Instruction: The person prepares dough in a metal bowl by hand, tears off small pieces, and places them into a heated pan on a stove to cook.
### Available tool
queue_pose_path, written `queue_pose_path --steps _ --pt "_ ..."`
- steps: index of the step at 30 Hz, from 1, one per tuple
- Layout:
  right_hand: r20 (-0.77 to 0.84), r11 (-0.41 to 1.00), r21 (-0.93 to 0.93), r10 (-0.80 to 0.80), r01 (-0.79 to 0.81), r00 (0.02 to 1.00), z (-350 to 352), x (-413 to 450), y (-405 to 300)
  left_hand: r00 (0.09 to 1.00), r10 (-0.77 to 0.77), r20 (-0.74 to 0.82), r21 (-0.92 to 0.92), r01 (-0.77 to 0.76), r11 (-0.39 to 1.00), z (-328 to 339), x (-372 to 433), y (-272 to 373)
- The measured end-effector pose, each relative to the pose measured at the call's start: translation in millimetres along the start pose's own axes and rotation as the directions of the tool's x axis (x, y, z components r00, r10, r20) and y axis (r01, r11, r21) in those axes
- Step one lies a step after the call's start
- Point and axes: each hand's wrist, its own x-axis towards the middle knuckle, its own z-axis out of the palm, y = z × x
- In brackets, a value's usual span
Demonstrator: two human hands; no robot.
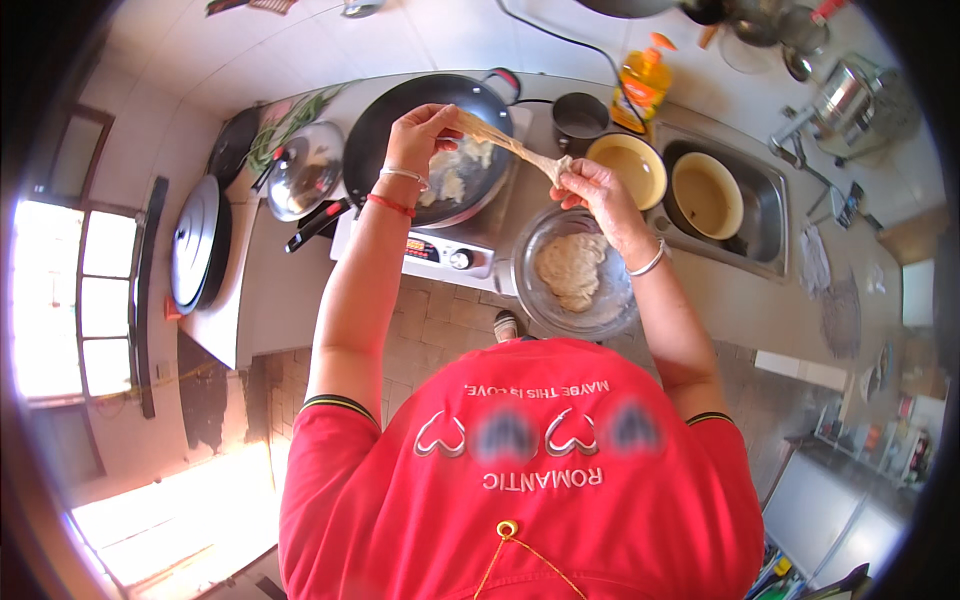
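A strip of dough [517, 145] is stretched thin between my two hands. My left hand [421, 135] pinches its left end above a black wok [379, 112], while my right hand [594, 189] grips the thicker right end. Inside the wok lie several pale pieces of dough [452, 184]. Below my right hand stands a clear glass bowl [536, 311] holding a larger lump of wet dough [571, 270]. The wok sits on a white electric cooktop [435, 259] with a knob and a lit panel.
Behind the bowl are a cream basin [634, 154], a small dark pot [580, 116] and an orange soap bottle [643, 82]. Another basin [706, 196] stands in the steel sink [772, 225]. Left of the wok are a metal lid [304, 176], green onions [300, 112] and a large lidded pan [199, 240].
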Motion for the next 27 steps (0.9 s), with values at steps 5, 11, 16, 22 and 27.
queue_pose_path --steps 5,11,16,22,27 --pt "-0.066 0.972 -0.23 0.029 -0.044 0.997 25.4 87.6 14.0 0.987 0.028 -0.161 0.194 0.003 0.981 -92.3 29.3 -13.7" --pt "-0.054 0.565 -0.825 -0.093 0.008 0.994 60.6 180.5 50.3 0.963 0.163 -0.216 0.802 0.08 0.592 -175.6 46.4 -69.4" --pt "0.031 0.258 -0.963 -0.166 0.074 0.986 58.3 212.1 89.9 0.998 0.052 -0.032 0.949 0.014 0.315 -169.7 57.3 -82.1" --pt "0.22 0.344 -0.915 -0.007 0.209 0.976 81.7 229.0 96.5 0.986 0.105 0.131 0.883 -0.164 0.44 -167.4 63.7 -81.5" --pt "0.186 -0.044 -0.981 0.059 0.188 0.981 88.8 220.3 81.6 0.968 -0.208 0.14 0.494 0.114 0.862 -138.3 59.5 -45.9"
